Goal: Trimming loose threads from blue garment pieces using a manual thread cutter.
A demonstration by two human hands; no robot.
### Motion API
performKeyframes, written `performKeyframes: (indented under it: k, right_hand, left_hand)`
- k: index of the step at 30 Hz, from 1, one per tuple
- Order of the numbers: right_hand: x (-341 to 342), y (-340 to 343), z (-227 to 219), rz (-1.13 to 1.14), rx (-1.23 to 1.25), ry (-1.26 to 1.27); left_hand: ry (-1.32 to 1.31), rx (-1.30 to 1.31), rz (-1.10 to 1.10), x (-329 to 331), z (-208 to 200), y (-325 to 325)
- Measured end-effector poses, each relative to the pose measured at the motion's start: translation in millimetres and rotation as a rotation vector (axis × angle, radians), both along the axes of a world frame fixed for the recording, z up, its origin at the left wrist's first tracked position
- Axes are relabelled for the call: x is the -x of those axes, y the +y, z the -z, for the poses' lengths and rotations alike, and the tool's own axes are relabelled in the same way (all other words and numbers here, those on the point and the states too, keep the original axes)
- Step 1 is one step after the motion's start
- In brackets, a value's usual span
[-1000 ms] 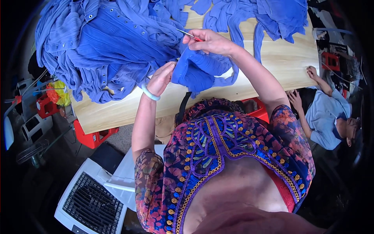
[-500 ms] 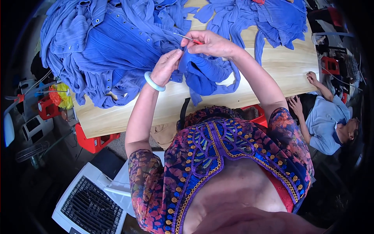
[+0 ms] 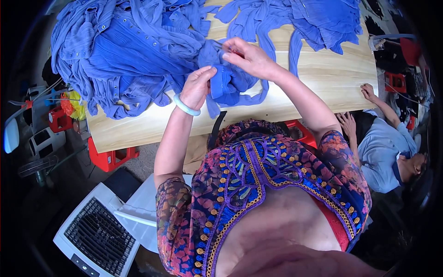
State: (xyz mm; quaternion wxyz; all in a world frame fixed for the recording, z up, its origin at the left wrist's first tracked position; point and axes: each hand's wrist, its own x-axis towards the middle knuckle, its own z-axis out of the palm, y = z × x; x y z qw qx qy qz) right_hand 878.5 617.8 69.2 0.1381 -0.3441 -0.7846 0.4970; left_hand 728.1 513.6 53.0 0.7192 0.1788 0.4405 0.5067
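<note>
My left hand (image 3: 195, 87), with a pale bangle (image 3: 185, 106) at the wrist, is closed on the edge of a blue garment (image 3: 223, 84). Thumb and fingertips pinch the fabric, which hangs in a folded loop over the table. Just above and to the right, my right hand (image 3: 249, 57) is closed around a small red-handled tool (image 3: 234, 51). Motion smears the tool, and fingers cover most of it. Earlier it showed a slim metal shaft; its exact kind is unclear. The right hand is apart from the pinched edge.
A large heap of blue ribbed garments with metal eyelets (image 3: 134, 55) covers the table's left. More blue garments (image 3: 323, 23) lie at the far right of the wooden table (image 3: 332, 78). Red stools (image 3: 110, 157) stand below. Another person (image 3: 383, 143) sits at the right edge.
My right hand has lifted slightly away from the left hand, and the tool's shaft no longer shows clearly. The left hand still pinches the garment, a little lower. The view has shifted slightly.
</note>
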Motion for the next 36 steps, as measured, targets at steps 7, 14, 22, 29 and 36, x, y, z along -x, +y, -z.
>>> performKeyframes:
  k: [7, 14, 22, 29, 36]
  right_hand:
    - [-18.5, -24.2, -7.6, -0.143, -0.154, -0.04]
    - [-23.5, -21.9, -10.3, -0.181, -0.303, -0.068]
    - [-17.8, -21.6, -11.5, -0.155, -0.385, -0.082]
    - [-22.1, -24.6, -11.6, -0.109, -0.49, -0.137]
    - [-31.3, -28.6, -7.7, -0.086, -0.563, -0.185]
  left_hand:
    - [0.118, -0.026, -0.136, 5.8, 10.2, -16.7]
    - [0.253, -0.05, -0.257, -8.8, -2.3, -12.1]
    - [0.401, -0.144, -0.141, 3.0, 9.3, -7.9]
    - [0.435, -0.137, -0.162, -2.7, 2.3, 0.0]
    - [0.556, -0.187, -0.107, -10.1, 2.5, 2.5]
